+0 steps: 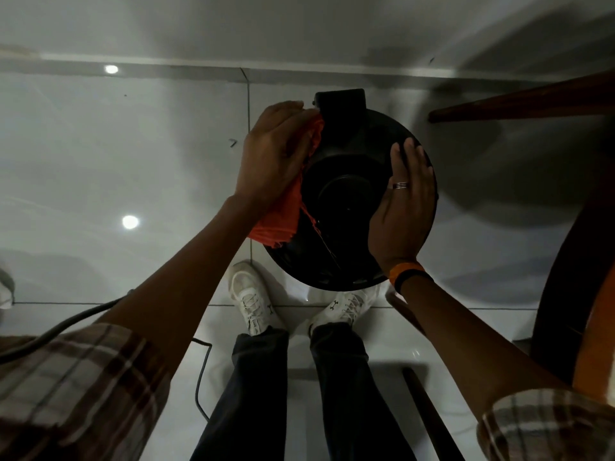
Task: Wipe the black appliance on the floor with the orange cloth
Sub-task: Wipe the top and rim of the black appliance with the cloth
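Observation:
A round black appliance (pixel 346 194) stands on the white tiled floor just beyond my feet, with a boxy black part (pixel 341 104) at its far side. My left hand (pixel 276 154) presses the orange cloth (pixel 283 217) against the appliance's upper left side; the cloth hangs down below my palm. My right hand (pixel 404 201), wearing a ring and an orange and black wristband, lies flat on the appliance's right rim with its fingers together and nothing in it.
A dark wooden chair or table (pixel 565 247) curves along the right edge, one leg (pixel 519 104) reaching toward the appliance. A grey cable (pixel 66 322) runs across the floor at the left. My white shoes (pixel 253 301) stand close under the appliance.

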